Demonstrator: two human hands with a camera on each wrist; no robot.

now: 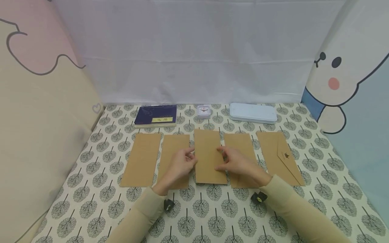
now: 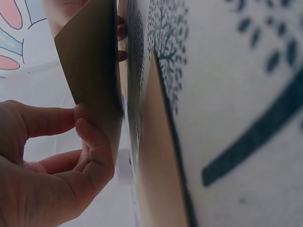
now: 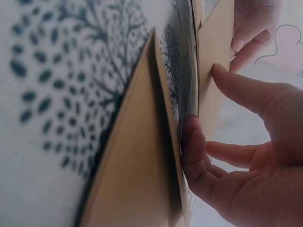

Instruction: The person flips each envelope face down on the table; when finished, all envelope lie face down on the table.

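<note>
A brown kraft-paper envelope [image 1: 207, 152] lies between both hands in the middle of a row, slightly raised off the cloth. Its left long edge is pinched by my left hand [image 1: 181, 162]; the left wrist view shows that thumb and fingertips on the envelope [image 2: 92, 61]. On the other side my right hand [image 1: 238, 162] grips the right long edge. In the right wrist view the thumb [image 3: 236, 90] presses the envelope's face [image 3: 213, 52] while the fingers sit behind its edge. Whatever is inside the envelope is hidden.
Flanking brown envelopes lie flat: far left [image 1: 141, 160], inner left [image 1: 173, 148], inner right [image 1: 240, 141] and far right [image 1: 273, 152], the last with its flap showing. Behind them stand a dark blue book [image 1: 155, 114], a small clock [image 1: 204, 111] and a pale blue case [image 1: 253, 112].
</note>
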